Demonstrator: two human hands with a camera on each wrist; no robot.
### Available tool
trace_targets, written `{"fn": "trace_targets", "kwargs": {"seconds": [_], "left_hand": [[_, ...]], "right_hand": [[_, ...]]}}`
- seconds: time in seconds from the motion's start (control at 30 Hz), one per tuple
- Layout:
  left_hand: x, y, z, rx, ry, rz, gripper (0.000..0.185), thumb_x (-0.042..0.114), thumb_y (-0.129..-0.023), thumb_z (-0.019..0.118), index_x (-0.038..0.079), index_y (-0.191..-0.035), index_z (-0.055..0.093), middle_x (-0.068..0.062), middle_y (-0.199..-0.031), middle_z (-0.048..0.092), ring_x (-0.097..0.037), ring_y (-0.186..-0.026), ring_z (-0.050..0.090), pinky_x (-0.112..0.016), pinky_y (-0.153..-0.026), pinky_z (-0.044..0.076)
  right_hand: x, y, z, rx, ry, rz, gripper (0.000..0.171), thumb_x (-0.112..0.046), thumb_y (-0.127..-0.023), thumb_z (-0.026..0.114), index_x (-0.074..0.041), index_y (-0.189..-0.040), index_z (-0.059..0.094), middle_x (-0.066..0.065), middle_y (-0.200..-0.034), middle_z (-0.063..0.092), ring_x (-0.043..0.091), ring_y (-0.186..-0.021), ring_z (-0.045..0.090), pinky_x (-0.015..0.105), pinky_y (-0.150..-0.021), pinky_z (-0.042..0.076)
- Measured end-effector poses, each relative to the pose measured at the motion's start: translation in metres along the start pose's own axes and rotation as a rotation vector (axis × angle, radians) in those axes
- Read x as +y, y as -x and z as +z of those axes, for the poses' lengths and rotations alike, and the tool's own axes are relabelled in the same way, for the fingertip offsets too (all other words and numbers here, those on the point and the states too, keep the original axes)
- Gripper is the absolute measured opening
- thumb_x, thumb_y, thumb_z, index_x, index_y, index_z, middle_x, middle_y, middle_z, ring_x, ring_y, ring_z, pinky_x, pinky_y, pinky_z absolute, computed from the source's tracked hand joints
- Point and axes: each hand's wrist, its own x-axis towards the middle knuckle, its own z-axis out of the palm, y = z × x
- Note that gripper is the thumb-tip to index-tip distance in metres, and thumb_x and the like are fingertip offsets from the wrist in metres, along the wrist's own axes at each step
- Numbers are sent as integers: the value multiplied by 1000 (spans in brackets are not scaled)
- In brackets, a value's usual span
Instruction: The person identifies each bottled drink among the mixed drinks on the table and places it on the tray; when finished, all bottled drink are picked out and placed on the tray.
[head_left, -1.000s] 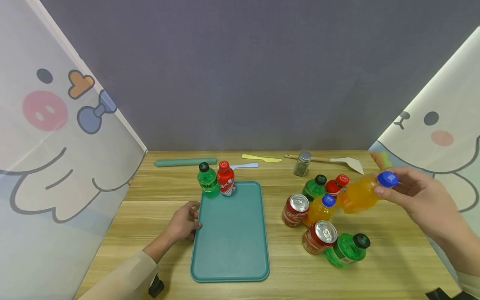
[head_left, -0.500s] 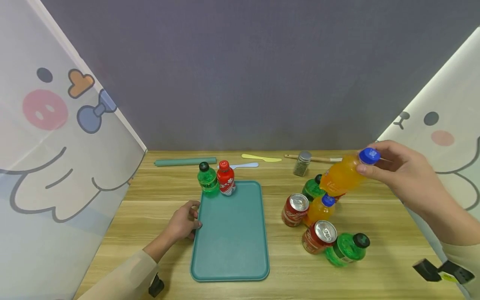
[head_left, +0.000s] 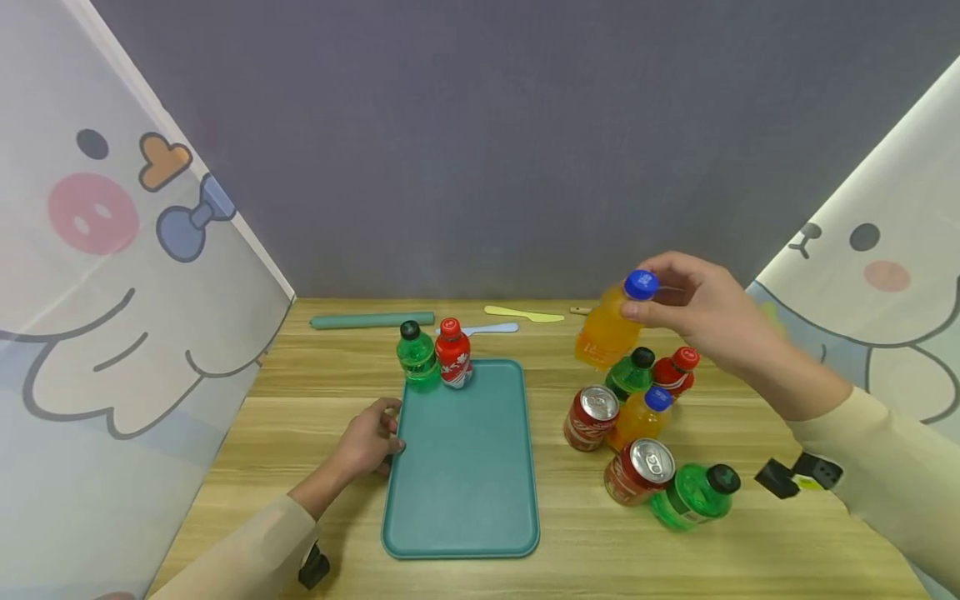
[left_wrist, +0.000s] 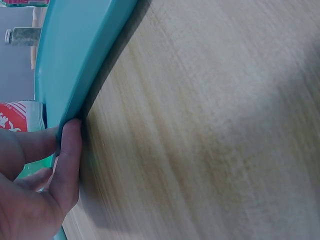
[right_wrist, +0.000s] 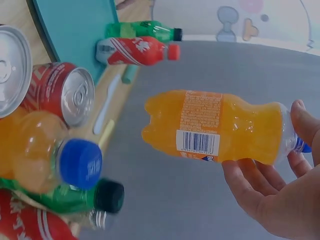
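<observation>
My right hand (head_left: 693, 304) grips an orange soda bottle (head_left: 609, 329) by its neck, just under the blue cap, and holds it tilted above the table. The bottle's barcode label faces the right wrist camera. With thumb and fingers, my left hand (left_wrist: 47, 175) pinches the left rim of a teal tray (head_left: 461, 467). At the tray's far left corner stand a green soda bottle (head_left: 417, 354) and a red bottle (head_left: 453, 354) side by side. Below the held bottle are a second green bottle (head_left: 628, 375) and another red bottle (head_left: 675, 372).
Right of the tray cluster two red cola cans (head_left: 591, 417), a second orange bottle (head_left: 640, 418) and a leaning green bottle (head_left: 693, 497). Along the back lie a green rolling pin-like stick (head_left: 371, 320), a yellow knife (head_left: 523, 313) and a pale blue knife (head_left: 490, 328).
My right hand has carried the orange soda bottle leftward and away from me, over the group of drinks. My left hand stays at the tray's rim.
</observation>
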Motion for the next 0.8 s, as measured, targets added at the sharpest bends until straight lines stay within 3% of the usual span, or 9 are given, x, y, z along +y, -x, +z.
{"fn": "trace_targets", "kwargs": {"seconds": [0.17, 0.47, 0.8], "left_hand": [[0, 0, 0, 0, -4, -8, 66, -16, -83, 69, -2, -144, 46, -14, -100, 54, -21, -73, 61, -39, -47, 61], [0, 1, -1, -5, -2, 4, 66, -16, -83, 69, -4, -144, 46, -15, -99, 54, -22, -73, 61, -39, -46, 60], [-1, -1, -1, 9, -6, -1, 67, -16, -83, 70, -3, -144, 47, -14, -99, 54, -21, -72, 61, -39, -47, 61]], "right_hand": [[-4, -23, 21, -68, -50, -8, 45, -37, -93, 76, -11, -126, 60, 8, -127, 62, 27, -120, 65, 28, -87, 62], [3, -63, 75, -152, -118, 18, 43, -29, -91, 80, -8, -122, 59, 12, -123, 62, 31, -117, 64, 45, -96, 61], [11, -89, 130, -186, -191, 71, 40, -19, -89, 82, -7, -119, 60, 14, -123, 62, 31, -109, 64, 49, -91, 60]]}}
